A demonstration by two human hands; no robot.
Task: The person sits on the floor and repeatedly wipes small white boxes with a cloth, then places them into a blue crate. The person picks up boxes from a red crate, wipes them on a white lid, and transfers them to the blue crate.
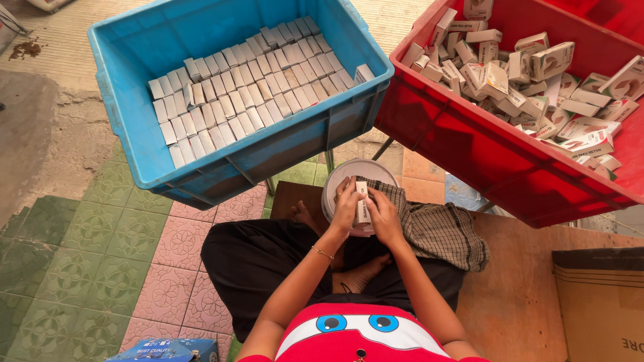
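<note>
Left hand: the left hand [345,206] is curled against the left long edge of a small white box [362,202], fingers pinching that side.
Right hand: the right hand [384,216] grips the opposite long edge, so both hands press the box between them.
Box position: upright, held over the person's lap, just above a white bucket [335,179] with a checked cloth [439,231] draped from it.
Handling: likely thin cardboard, light, stiff along its folds but easy to crush on the flat faces; the edges and corners look like the safest hold.
Blue crate: the blue crate [127,94] ahead on the left holds boxes packed on end in tidy rows.
Red crate: the red crate [469,144] on the right holds boxes heaped loosely.
Floor: patterned tiles [100,248] below the left side.
</note>
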